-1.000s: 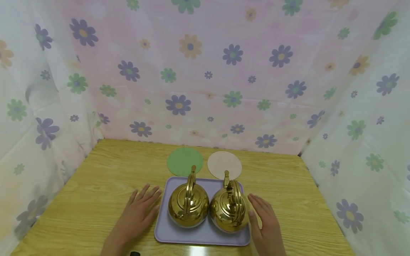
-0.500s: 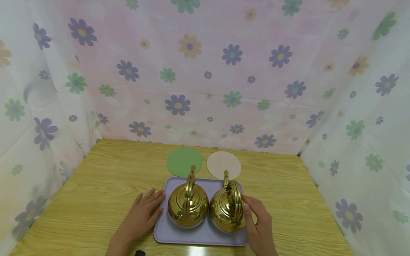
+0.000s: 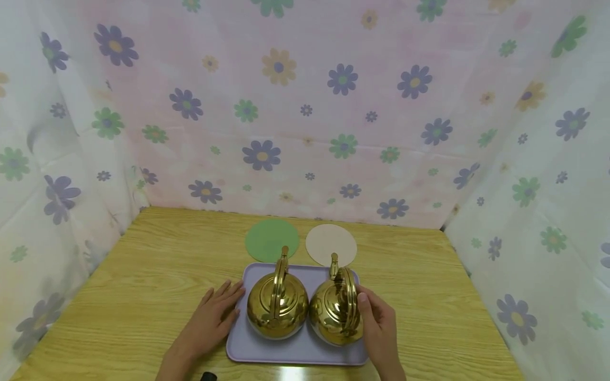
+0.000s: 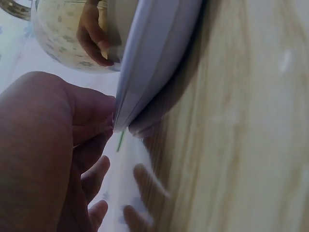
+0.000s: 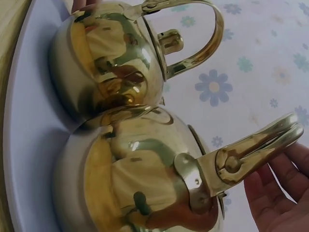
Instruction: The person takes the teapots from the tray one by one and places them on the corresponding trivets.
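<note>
Two shiny gold kettles stand side by side on a lilac tray. The left kettle has its arched handle upright; on the right kettle the handle leans to the right. My right hand touches that leaning handle from its outer side, fingertips against the metal, fingers fairly straight in the right wrist view. My left hand lies at the tray's left edge. Its fingers are spread and extended, and the thumb meets the tray rim in the left wrist view.
Behind the tray lie a green round mat and a cream round mat, flat on the wooden table. Flower-printed curtains enclose the back and both sides. A small black object shows at the bottom edge.
My right hand has come in leftward from beside the tray to the right kettle's handle. My left hand has shifted slightly right onto the tray's edge. The kettles stay in place.
</note>
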